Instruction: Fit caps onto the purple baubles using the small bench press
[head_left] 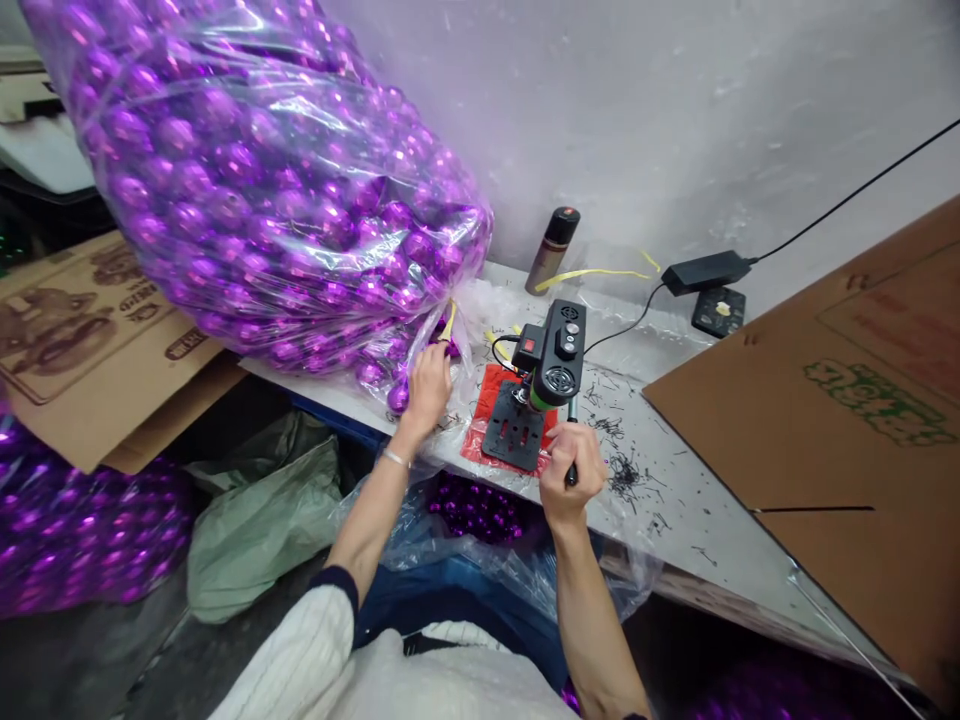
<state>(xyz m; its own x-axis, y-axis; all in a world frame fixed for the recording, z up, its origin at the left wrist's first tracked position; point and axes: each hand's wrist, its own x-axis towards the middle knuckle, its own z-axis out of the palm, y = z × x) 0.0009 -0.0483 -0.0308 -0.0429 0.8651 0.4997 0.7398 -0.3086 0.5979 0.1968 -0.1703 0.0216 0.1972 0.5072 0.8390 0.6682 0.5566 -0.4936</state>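
Note:
My left hand [429, 385] is at the mouth of a large clear bag of shiny purple balls [300, 200], its fingers closed on something I cannot make out. Loose purple balls [398, 397] lie just left of that hand. My right hand [574, 462] is wrapped round the black handle [571, 475] of a small black press machine [564, 345]. The machine has a red switch and a dark slotted base plate [511, 430], which stands on a red sheet [480, 425] near the table's front edge.
On the white table [645, 420] lie scattered black bits [624, 472]. A spray can [553, 250] and power adapter [706, 271] are near the wall. Cardboard boxes [847, 400] stand right. Below the edge hangs an opened plastic bag of purple balls [476, 508].

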